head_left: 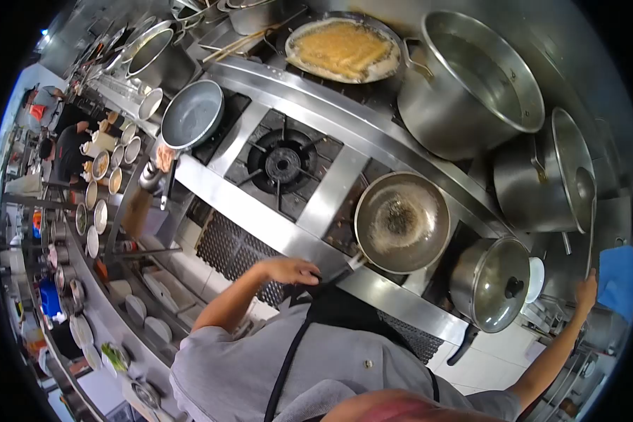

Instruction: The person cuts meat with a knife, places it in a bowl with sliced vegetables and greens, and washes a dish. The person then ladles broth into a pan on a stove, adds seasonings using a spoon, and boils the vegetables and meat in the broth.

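My left hand (pixel 292 270) is closed around the dark handle of a frying pan (pixel 429 239). The pan sits on the stove, with oily residue and a dark patch in its middle. Out to the far right, my right hand (pixel 586 290) grips the long handle of a ladle (pixel 584 184). The ladle's bowl is at the mouth of a tall steel pot (pixel 541 186), whose contents are hard to make out. A lidded saucepan (pixel 464 283) stands between the frying pan and my right arm.
At the back, a large stockpot (pixel 443 112) holds liquid, beside a pan of frying food (pixel 344 50). A bare burner (pixel 283 164) and a grey frying pan (pixel 193 114) lie to the left. A blue cloth (pixel 619 281) hangs at right. Other people (pixel 67 151) stand far left.
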A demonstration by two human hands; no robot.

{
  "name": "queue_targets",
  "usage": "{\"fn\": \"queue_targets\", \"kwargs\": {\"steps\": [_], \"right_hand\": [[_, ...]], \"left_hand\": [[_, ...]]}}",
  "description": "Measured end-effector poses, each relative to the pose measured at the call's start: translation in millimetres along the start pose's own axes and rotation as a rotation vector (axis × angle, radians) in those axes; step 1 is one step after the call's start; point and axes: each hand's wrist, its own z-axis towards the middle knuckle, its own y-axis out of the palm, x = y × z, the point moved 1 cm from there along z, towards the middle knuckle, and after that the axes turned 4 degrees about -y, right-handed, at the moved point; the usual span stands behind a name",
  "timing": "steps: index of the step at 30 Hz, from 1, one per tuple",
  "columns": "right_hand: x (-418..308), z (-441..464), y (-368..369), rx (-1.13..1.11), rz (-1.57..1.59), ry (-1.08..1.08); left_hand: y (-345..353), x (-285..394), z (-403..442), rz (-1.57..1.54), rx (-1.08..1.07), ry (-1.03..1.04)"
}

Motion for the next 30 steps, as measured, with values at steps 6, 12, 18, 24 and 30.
{"fn": "queue_targets", "kwargs": {"steps": [6, 12, 18, 24, 30], "right_hand": [[-55, -28, -20, 0.072, 0.012, 0.125], [-61, -62, -19, 0.327, 0.215, -0.034], [-25, -58, -65, 0.151, -0.106, 0.091], [-117, -80, -135, 0.288, -0.521, 0.116], [-119, 10, -105, 0.775, -0.516, -0.008]], "left_hand": [[-412, -40, -83, -0.443, 1.066, 0.785], [-649, 18, -120, -1.367, 0.96, 0.499], [-765, 1, -91, -1.205, 0.543, 0.514], [-647, 7, -168, -1.397, 0.765, 0.502], [-355, 57, -212, -0.662, 0.835, 0.359]]}}
